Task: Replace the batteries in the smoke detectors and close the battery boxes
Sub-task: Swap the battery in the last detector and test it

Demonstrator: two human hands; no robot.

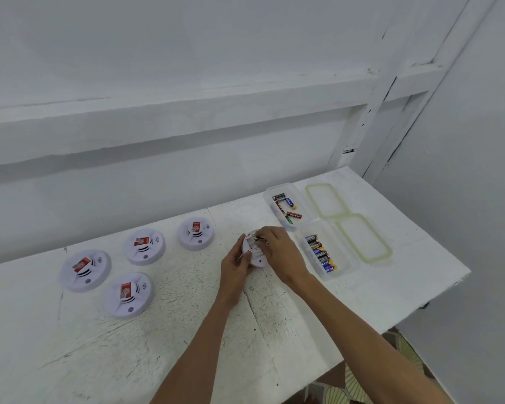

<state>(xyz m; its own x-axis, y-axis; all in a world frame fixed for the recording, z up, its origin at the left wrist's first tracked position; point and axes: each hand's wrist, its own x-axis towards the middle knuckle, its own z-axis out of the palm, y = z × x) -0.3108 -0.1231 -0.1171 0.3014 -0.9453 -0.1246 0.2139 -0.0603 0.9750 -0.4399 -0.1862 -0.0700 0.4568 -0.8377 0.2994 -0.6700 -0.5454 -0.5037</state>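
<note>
Head view: person works on one smoke detector point(255, 253) flipped over on the white table point(187, 330).
Left hand point(236, 268): fingers curled round the detector's edge, steadying it.
Right hand point(277, 248): fingertips pinched on a battery point(260, 239) at the open battery bay.
Risk 1: battery seated with poles reversed; markings too small to read here.
Risk 2: detector slides if the left hand loosens.
Risk 3: spent battery dropped into the nearer box point(328, 253) of aligned batteries instead of the farther box point(285, 207); which box holds new ones cannot be told.
Pending: four detectors point(85, 269) face up, left of the hands.
</note>
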